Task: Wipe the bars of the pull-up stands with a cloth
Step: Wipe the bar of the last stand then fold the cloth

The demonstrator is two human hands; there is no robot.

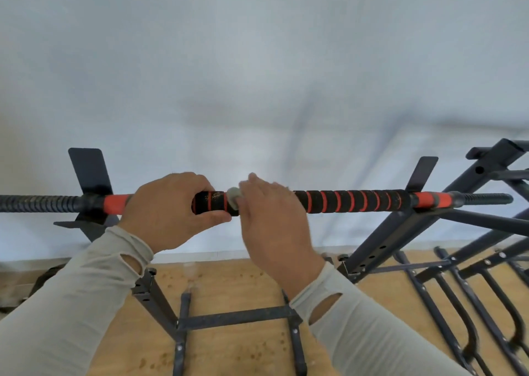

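A horizontal pull-up bar [349, 201] with black foam and orange spiral stripes runs across the middle of the view, resting on dark metal uprights. My left hand [169, 209] grips the bar left of centre, fingers over the top and thumb underneath. My right hand [272, 218] wraps round the bar just right of it, pressing a small pale grey cloth [233, 196] against the foam. Only a bit of the cloth shows between the two hands.
A white wall stands close behind the bar. The stand's dark frame [229, 318] spreads over a wooden floor [234, 347] below. A second dark stand [486, 175] and more frame parts [472, 304] crowd the right side.
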